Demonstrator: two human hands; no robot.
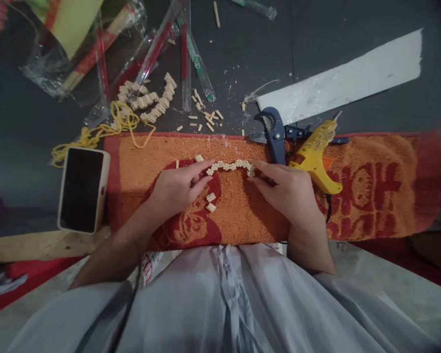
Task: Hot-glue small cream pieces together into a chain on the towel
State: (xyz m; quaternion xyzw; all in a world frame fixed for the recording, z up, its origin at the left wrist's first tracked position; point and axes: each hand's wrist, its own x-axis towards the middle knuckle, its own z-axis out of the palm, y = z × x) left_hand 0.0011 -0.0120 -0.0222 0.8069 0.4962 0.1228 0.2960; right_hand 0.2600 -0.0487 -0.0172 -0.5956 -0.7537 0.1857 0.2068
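A wavy strip of short wooden stick pieces [230,165] spans the gap between my hands, above an orange and red towel [253,215]. My left hand [178,189] pinches its left end between thumb and fingers. At the other end, my right hand [284,189] grips the strip the same way. Small stick bundles [210,202] lie on the towel below the strip, near my left hand. Another bundle [199,158] sits just beyond my left fingertips. Close to my right hand rests a yellow hot glue gun [318,157], beside a dark blue cutter [274,135].
Beyond the towel are curved strips of joined sticks [160,102], loose cut pieces [210,120], yellow cord [127,120] and plastic-wrapped sticks [185,59]. A phone-like device [84,190] lies at left. A long white board [345,76] lies at back right.
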